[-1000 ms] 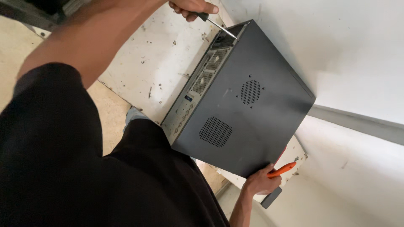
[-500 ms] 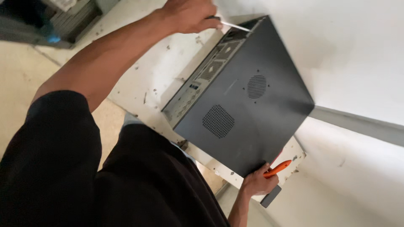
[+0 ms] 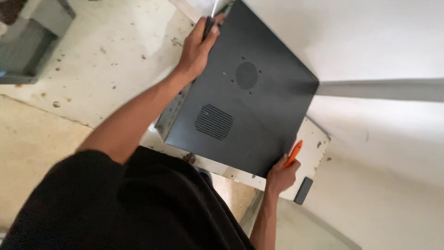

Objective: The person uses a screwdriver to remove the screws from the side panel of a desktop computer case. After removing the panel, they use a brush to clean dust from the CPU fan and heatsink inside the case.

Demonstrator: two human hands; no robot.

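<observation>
Swung round since the earlier frames, the dark grey computer case [image 3: 245, 92] now shows its vented side panel almost square to the camera, and its perforated rear face has shrunk to a thin strip at the lower left edge. It lies flat on the white, paint-chipped tabletop [image 3: 115, 55], with its far corner close to the pale wall [image 3: 370, 37]; the near right corner overhangs toward the tabletop's end. The grey box [image 3: 23, 51] at the upper left has come further into view than half a second ago.

One second ago the left hand [image 3: 196, 48] was off the case, pointing the tool at the rear corner. Now it rests on the case's upper left edge, fingers wrapped tight round the black handle of a screwdriver [image 3: 210, 18], whose metal shaft points up past the top corner and out of frame.

At the near right corner the right hand [image 3: 281, 176] stays where it was, curled against the case's edge and touching an orange-handled tool [image 3: 293, 153], which now stands steeper than before. Whether it truly grips that tool I cannot tell. Beside it, a small dark block [image 3: 303, 190] sits at the tabletop's end.
</observation>
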